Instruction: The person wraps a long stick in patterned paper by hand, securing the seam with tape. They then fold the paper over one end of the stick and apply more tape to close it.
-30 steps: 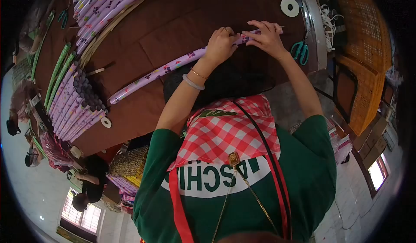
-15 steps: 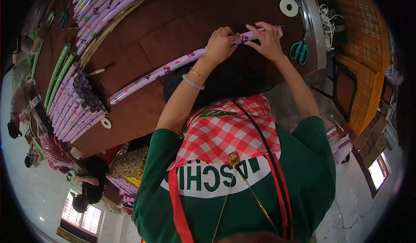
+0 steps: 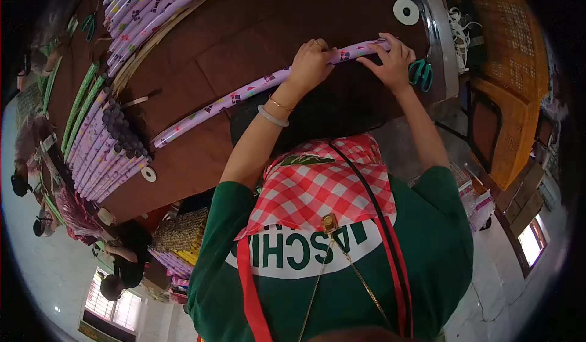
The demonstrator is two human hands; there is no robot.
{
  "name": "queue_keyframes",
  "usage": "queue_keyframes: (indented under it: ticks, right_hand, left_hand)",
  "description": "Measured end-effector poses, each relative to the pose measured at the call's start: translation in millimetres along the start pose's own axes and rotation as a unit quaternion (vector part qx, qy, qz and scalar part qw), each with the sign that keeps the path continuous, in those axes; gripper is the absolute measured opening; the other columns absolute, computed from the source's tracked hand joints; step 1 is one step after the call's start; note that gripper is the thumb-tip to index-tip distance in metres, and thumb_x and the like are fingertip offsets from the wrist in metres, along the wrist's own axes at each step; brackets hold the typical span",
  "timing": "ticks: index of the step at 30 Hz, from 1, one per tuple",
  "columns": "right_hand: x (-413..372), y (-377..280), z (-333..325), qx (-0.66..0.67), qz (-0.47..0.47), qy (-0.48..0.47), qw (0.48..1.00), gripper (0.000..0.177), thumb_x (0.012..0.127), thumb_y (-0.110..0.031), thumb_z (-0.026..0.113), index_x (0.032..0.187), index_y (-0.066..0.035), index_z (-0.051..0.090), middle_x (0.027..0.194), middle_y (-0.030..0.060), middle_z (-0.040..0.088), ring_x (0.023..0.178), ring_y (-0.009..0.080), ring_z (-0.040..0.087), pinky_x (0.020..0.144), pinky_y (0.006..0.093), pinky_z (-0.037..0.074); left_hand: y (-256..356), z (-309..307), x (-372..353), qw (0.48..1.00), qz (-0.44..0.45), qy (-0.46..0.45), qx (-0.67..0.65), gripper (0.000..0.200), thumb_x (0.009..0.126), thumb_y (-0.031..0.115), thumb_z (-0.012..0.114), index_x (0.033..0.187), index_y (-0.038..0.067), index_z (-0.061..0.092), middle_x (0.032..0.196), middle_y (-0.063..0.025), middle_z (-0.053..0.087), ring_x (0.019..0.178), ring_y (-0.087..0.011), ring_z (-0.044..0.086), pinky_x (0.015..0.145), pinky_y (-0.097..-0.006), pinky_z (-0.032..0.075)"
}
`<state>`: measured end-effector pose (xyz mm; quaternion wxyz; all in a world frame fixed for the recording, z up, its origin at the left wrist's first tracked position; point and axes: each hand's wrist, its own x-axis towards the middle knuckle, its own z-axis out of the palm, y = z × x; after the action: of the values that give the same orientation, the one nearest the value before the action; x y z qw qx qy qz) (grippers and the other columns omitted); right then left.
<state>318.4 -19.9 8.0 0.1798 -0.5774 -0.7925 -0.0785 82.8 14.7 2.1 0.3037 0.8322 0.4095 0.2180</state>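
And my right hand (image 3: 394, 64) has slid outward, further toward the right end of the lilac wrapped tube (image 3: 256, 87), and its wrist has come closer to the teal-handled scissors (image 3: 426, 76), while my left hand (image 3: 311, 64) stays put. Here's how it stands: left fingers curled down over the tube, gripping it right of its middle. My right fingers are spread about the right end, thumb at the near edge, touching it; how firmly they press, I can't tell.

The tube itself lies slantwise across the brown-covered bench (image 3: 195, 67), its left end nearer me, its right end farther out. Just right of the tube's right end sit those scissors, partly behind my right hand. Beyond that same end, there's a white ring-shaped roll (image 3: 400, 12).

Over to the left of the tube, a pile of lilac tubes (image 3: 101, 150) shows its dark open ends, with green patterned tubes (image 3: 78, 107) alongside and a small white roll (image 3: 144, 171) at its near side. Beyond the tube, up and left, a big bundle of printed tubes (image 3: 152, 9) lies across the bench. Well apart, past the tube's left end and nearer my side, a person in dark clothing (image 3: 134, 262) is visible.
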Motion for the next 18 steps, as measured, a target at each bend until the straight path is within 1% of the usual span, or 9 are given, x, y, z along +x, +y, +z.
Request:
queue_keyframes:
  ticks: [4,7,9,10,11,13,14,16,18]
  right_hand:
    - [0,-1,1,-0.017,0.039,0.027,0.999,0.038,0.076,-0.041,0.07,0.106,-0.019,0.063,0.112,0.0027,0.045,0.102,0.0187,0.042,0.086,0.036,0.025]
    - [4,-14,1,0.054,0.107,0.044,0.992,0.037,0.081,-0.034,0.067,0.111,-0.015,0.057,0.109,0.0064,0.043,0.102,0.0209,0.042,0.088,0.0385,0.026]
    - [6,-28,1,0.187,0.279,0.088,0.938,0.034,0.083,-0.029,0.066,0.109,-0.01,0.054,0.107,0.0084,0.043,0.1,0.0236,0.042,0.088,0.0394,0.03]
    - [9,-33,1,0.21,0.305,0.138,0.919,0.029,0.087,-0.024,0.062,0.106,-0.005,0.052,0.099,0.0069,0.048,0.092,0.0204,0.047,0.082,0.0346,0.038]
    - [8,-34,1,0.205,0.305,0.141,0.919,0.029,0.087,-0.024,0.062,0.106,-0.005,0.052,0.099,0.0069,0.048,0.092,0.0204,0.047,0.082,0.0346,0.038]
    - [-1,-34,6,0.411,0.509,0.116,0.747,0.026,0.089,-0.024,0.059,0.104,-0.002,0.053,0.089,0.0043,0.053,0.08,0.0148,0.052,0.073,0.0282,0.043]
    - [-5,-34,10,0.433,0.505,0.116,0.738,0.027,0.09,-0.025,0.058,0.103,-0.001,0.055,0.086,0.0027,0.057,0.075,0.0115,0.054,0.07,0.026,0.044]
    - [2,-42,8,0.438,0.531,0.099,0.719,0.028,0.09,-0.026,0.058,0.103,-0.001,0.056,0.09,0.0042,0.059,0.078,0.012,0.055,0.072,0.0268,0.045]
    - [6,-40,12,0.427,0.518,0.116,0.732,0.031,0.089,-0.027,0.059,0.104,0.001,0.058,0.09,0.0049,0.06,0.077,0.012,0.055,0.071,0.0272,0.045]
  left_hand:
    - [0,2,-1,1.0,0.008,0.003,0.007,0.037,0.066,0.011,0.072,0.102,0.007,0.066,0.094,-0.0094,0.056,0.09,-0.0278,0.054,0.083,-0.0374,0.045]
    - [1,1,-3,1.0,0.005,0.003,0.012,0.035,0.067,0.01,0.071,0.102,0.008,0.066,0.093,-0.0089,0.056,0.089,-0.0279,0.054,0.082,-0.0374,0.045]
    - [3,3,-4,1.0,0.009,0.005,0.015,0.035,0.067,0.009,0.07,0.102,0.008,0.066,0.093,-0.0085,0.056,0.089,-0.0278,0.054,0.081,-0.0376,0.045]
    - [3,4,-4,0.999,0.012,0.03,0.018,0.033,0.068,0.008,0.069,0.101,0.008,0.066,0.092,-0.0082,0.055,0.088,-0.0276,0.054,0.08,-0.038,0.045]
    - [3,6,-4,0.998,0.017,0.055,0.021,0.032,0.069,0.007,0.068,0.101,0.008,0.065,0.091,-0.0079,0.055,0.087,-0.0273,0.054,0.078,-0.0384,0.045]
    - [4,12,-2,0.994,0.026,0.088,0.061,0.032,0.07,0.006,0.067,0.102,0.008,0.064,0.091,-0.0075,0.054,0.086,-0.027,0.053,0.076,-0.0387,0.044]
    - [4,15,-1,0.987,0.028,0.122,0.102,0.032,0.071,0.006,0.066,0.103,0.007,0.063,0.091,-0.0072,0.054,0.086,-0.0266,0.053,0.074,-0.039,0.044]
    - [6,21,0,0.984,0.035,0.125,0.123,0.032,0.072,0.007,0.065,0.104,0.007,0.061,0.092,-0.007,0.053,0.086,-0.0263,0.053,0.074,-0.0389,0.043]
    - [7,22,2,0.98,0.043,0.131,0.146,0.033,0.074,0.008,0.065,0.106,0.008,0.06,0.093,-0.0068,0.053,0.086,-0.0261,0.053,0.073,-0.0387,0.043]
